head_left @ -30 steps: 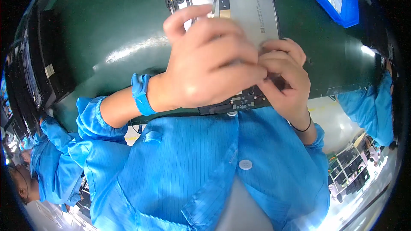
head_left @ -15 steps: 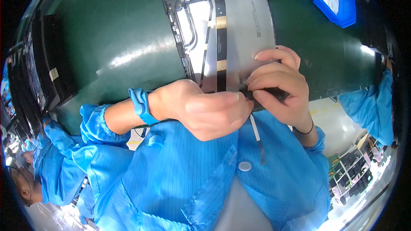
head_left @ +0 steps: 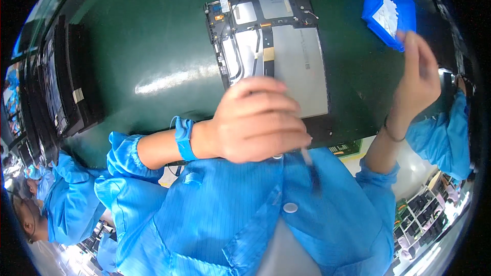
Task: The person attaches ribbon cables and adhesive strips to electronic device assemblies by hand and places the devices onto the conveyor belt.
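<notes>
1. A dark green tabletop (head_left: pixel 153 46) fills the view — black flat units (head_left: pixel 61 92) stand stacked along its left edge.
2. An opened tablet (head_left: pixel 286 56), back cover off, lies face down ahead of you, its silver battery and boards showing.
3. Your left hand (head_left: pixel 255 122) is curled shut over the tablet's near edge, gripping a thin tool (head_left: pixel 308 159) that juts toward your chest.
4. Your right hand (head_left: pixel 417 79) is raised near the blue parts bin (head_left: pixel 376 2) — blurred, so its grip cannot be told.
</notes>
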The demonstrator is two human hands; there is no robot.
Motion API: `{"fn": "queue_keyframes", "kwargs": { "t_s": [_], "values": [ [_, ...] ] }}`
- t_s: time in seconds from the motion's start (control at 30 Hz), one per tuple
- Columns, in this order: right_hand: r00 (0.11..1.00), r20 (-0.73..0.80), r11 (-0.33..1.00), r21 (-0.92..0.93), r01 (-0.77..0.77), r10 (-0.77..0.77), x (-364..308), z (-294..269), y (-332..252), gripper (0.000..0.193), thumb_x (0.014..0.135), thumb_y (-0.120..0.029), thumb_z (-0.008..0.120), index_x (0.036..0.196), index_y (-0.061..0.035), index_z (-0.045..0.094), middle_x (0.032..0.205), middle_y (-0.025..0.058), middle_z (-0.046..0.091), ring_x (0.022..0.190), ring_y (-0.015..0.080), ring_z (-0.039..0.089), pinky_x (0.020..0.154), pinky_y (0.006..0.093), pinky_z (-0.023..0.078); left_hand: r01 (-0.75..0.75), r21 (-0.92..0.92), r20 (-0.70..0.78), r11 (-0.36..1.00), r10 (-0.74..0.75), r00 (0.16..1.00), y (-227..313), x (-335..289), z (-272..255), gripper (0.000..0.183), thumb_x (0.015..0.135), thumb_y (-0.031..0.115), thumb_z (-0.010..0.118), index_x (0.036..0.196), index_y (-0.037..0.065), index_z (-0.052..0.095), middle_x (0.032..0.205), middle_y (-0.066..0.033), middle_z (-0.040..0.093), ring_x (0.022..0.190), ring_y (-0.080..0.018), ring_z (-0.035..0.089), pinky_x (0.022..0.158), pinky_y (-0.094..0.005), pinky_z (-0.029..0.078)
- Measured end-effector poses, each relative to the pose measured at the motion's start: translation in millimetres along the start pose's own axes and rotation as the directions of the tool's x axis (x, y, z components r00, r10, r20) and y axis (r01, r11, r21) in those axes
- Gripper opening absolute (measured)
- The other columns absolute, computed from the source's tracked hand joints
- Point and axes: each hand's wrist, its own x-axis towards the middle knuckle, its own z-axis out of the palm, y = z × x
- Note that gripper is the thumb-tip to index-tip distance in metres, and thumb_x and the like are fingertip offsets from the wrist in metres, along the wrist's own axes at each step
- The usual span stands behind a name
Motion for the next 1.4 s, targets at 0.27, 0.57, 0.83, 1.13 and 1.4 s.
{"fn": "queue_keyframes", "kwargs": {
  "t_s": [0.27,0.57,0.83,1.13,1.4],
  "values": [
    [0.849,0.445,0.415,-0.742,0.527,-0.284,31.8,-18.9,27.9,0.028,0.085,-0.017,0.071,0.112,-0.0142,0.071,0.116,0.0076,0.069,0.105,0.0222,0.066,0.088,0.0304,0.049,0.38,0.101,0.017,0.92,-0.383,0.924,-17.4,14.9,3.3,0.013,0.069,0.012,0.079,0.078,0.012,0.07,0.083,-0.0006,0.067,0.086,-0.0211,0.062,0.095,-0.0411,0.04],
    [0.673,0.708,0.919,-0.089,0.383,-0.212,-101.4,-15.7,-72.4,0.018,0.073,-0.017,0.071,0.09,-0.0146,0.071,0.107,-0.0016,0.069,0.098,0.018,0.06,0.091,0.04,0.043,0.421,0.126,0.043,0.898,-0.429,0.903,-21.9,14.7,9.0,0.012,0.069,0.011,0.078,0.076,0.011,0.068,0.082,-0.0004,0.067,0.084,-0.0218,0.06,0.095,-0.0406,0.039],
    [0.707,0.676,0.918,-0.115,0.38,-0.207,-112.5,-16.3,-72.6,0.022,0.07,-0.016,0.072,0.092,-0.0151,0.071,0.106,-0.0021,0.068,0.095,0.02,0.059,0.086,0.039,0.044,0.417,0.142,0.025,0.898,-0.424,0.905,-21.5,15.0,9.7,0.013,0.068,0.011,0.079,0.077,0.011,0.068,0.081,-0.0001,0.067,0.084,-0.0218,0.06,0.092,-0.0396,0.04],
    [0.71,0.681,0.921,-0.14,0.364,-0.178,-114.7,-13.8,-76.4,0.021,0.071,-0.016,0.071,0.092,-0.0153,0.071,0.107,-0.0022,0.068,0.092,0.0192,0.059,0.082,0.0371,0.042,0.444,0.2,0.061,0.873,-0.463,0.884,-22.1,17.2,3.5,0.014,0.067,0.013,0.079,0.074,0.011,0.067,0.082,-0.0011,0.065,0.086,-0.0237,0.058,0.092,-0.0396,0.038],
    [0.727,0.666,0.932,-0.135,0.336,-0.166,-117.5,-12.1,-76.3,0.02,0.071,-0.015,0.071,0.092,-0.0155,0.071,0.106,-0.0026,0.068,0.091,0.0185,0.06,0.081,0.036,0.042,0.47,0.204,0.08,0.859,-0.493,0.866,-22.4,17.9,2.6,0.015,0.066,0.014,0.079,0.072,0.01,0.066,0.081,-0.002,0.064,0.086,-0.0244,0.057,0.092,-0.0397,0.038]
  ]
}}
